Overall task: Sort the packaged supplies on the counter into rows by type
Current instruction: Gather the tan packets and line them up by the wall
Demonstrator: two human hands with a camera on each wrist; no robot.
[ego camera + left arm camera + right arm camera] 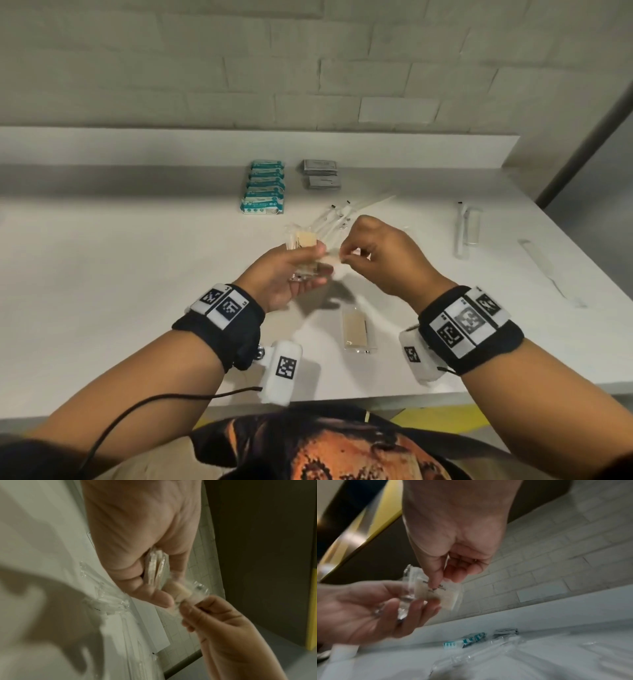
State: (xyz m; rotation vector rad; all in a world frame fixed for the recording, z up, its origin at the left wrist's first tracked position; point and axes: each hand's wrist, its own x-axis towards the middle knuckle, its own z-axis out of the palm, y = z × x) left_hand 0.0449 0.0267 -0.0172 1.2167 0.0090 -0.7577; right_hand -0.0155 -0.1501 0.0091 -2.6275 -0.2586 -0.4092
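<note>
My left hand holds a small stack of clear packets with tan pads above the white counter; the stack's edges show between its fingers in the left wrist view. My right hand pinches one tan-pad packet at the stack's right side, thumb and forefinger on its edge. Another tan-pad packet lies flat on the counter below the hands. A row of teal-and-white packets and a short row of grey sachets lie at the back.
Clear-wrapped long white sticks with black tips lie in a loose pile behind the hands. More clear-wrapped long items lie at the right, and one near the counter's right edge. A raised ledge and tiled wall stand behind.
</note>
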